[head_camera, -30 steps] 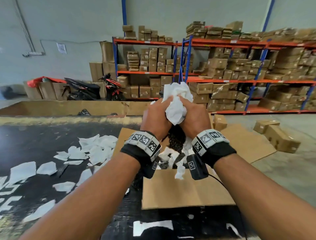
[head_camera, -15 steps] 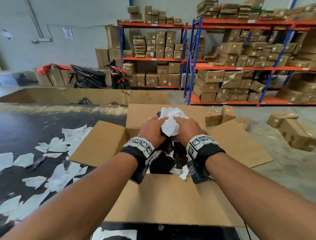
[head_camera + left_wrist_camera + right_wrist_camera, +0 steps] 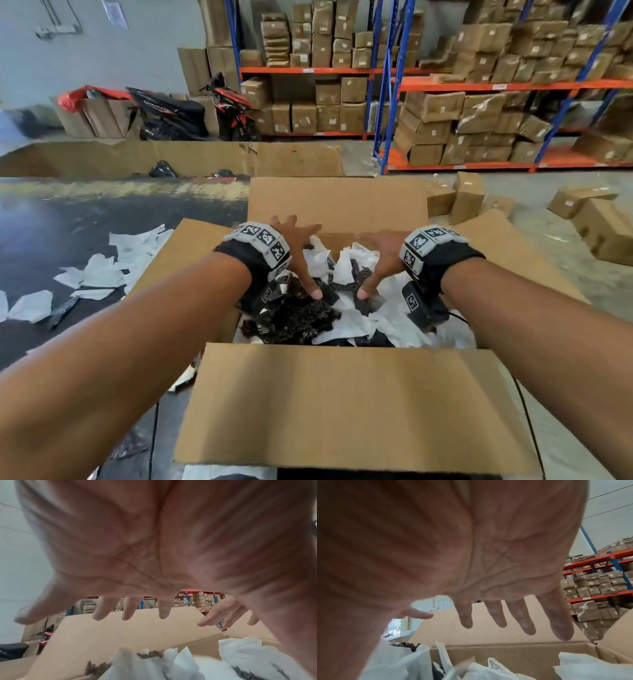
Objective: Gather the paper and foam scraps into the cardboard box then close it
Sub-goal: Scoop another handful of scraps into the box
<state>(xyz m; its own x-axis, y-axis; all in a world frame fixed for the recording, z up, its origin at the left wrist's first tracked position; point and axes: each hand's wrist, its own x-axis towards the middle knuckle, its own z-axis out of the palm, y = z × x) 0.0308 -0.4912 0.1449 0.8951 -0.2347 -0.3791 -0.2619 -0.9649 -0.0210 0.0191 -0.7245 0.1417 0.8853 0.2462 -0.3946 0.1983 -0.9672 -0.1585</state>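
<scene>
Just two empty hands (image 3: 298, 250) above one box (image 3: 342, 404)

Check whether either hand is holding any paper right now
No: the left hand and right hand are spread open above the cardboard box.

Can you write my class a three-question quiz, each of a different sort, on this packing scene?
1. True or false: the left hand and right hand are both spread open over the cardboard box.
2. Loose paper scraps outside the box lie on which side: A) left, B) right?
3. Fill in: the box flaps are ____.

Key: 1 true; 2 A; 3 open.
</scene>
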